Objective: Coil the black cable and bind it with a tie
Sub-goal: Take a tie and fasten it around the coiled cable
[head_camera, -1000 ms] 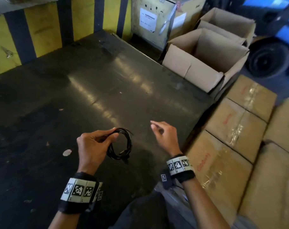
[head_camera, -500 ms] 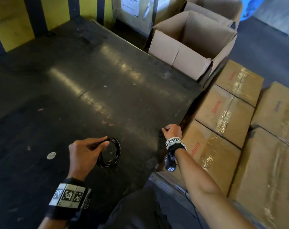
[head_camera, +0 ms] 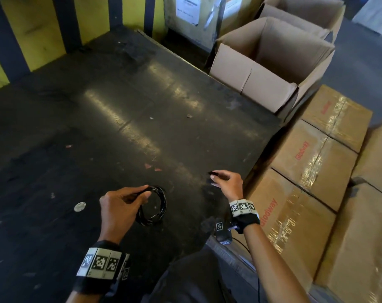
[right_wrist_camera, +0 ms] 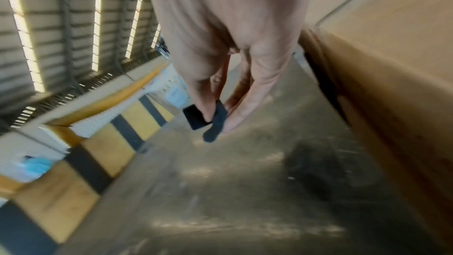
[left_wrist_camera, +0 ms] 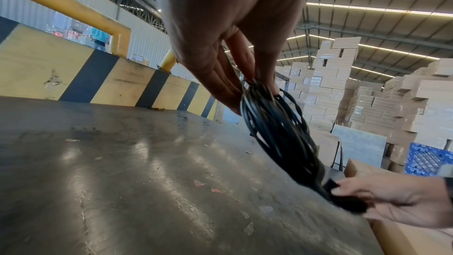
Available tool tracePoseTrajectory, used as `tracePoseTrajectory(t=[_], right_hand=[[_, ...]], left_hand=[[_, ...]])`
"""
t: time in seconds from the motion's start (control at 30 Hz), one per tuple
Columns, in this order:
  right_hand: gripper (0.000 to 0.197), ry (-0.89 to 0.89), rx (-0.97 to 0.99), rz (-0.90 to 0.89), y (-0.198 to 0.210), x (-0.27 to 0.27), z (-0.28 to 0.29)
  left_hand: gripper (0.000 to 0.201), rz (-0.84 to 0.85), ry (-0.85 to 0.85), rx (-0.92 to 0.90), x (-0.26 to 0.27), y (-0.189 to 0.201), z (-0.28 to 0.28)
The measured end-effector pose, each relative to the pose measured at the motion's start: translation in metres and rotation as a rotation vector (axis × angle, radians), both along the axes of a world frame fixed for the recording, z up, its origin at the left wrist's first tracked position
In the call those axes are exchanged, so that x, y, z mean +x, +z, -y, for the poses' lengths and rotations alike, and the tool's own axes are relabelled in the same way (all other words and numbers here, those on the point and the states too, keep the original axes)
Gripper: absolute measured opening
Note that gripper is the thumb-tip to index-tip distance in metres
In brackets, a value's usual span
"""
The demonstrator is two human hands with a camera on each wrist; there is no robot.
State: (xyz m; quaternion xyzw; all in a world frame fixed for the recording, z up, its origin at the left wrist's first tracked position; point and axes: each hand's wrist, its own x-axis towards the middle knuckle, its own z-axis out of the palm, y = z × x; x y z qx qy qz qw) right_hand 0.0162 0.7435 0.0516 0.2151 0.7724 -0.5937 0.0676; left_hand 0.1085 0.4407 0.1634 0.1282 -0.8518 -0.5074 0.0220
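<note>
The black cable (head_camera: 155,206) is wound into a small coil of several loops. My left hand (head_camera: 122,204) pinches the coil's top between thumb and fingers and holds it just above the dark table (head_camera: 124,119). In the left wrist view the coil (left_wrist_camera: 277,129) hangs down from my fingertips. My right hand (head_camera: 226,182) is to the right of the coil, near the table's right edge, and pinches a short black strap tie (head_camera: 215,173). The tie (right_wrist_camera: 210,121) shows as a flat black strip between thumb and fingers in the right wrist view. Hand and coil are apart.
An open empty cardboard box (head_camera: 270,68) stands at the table's far right corner. Taped, closed cartons (head_camera: 312,162) are stacked along the right side. A yellow and black striped barrier (head_camera: 32,31) runs behind the table. Small scraps (head_camera: 79,206) lie on the surface.
My right hand reached to the table's right edge, picked up the black tie and has lifted it back toward the coil. The left hand kept holding the coil in place.
</note>
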Motion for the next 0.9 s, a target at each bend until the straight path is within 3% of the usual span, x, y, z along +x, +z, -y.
tracePoseTrajectory(t=[0.3,0.73,0.9], right_hand=[[0.014,0.278,-0.15,-0.318,0.091,-0.009,0.067],[0.014,0.459,-0.409,-0.369,0.131,0.002,0.125],[0.028,0.515,-0.552,-0.32,0.143,0.014,0.132]], left_hand=[[0.025,-0.133,0.044,0.048,-0.002,0.03,0.007],[0.025,-0.281,-0.01,-0.019,0.023,0.064,0.021],[0.025,-0.275,-0.011,-0.024,0.033,0.066,0.024]])
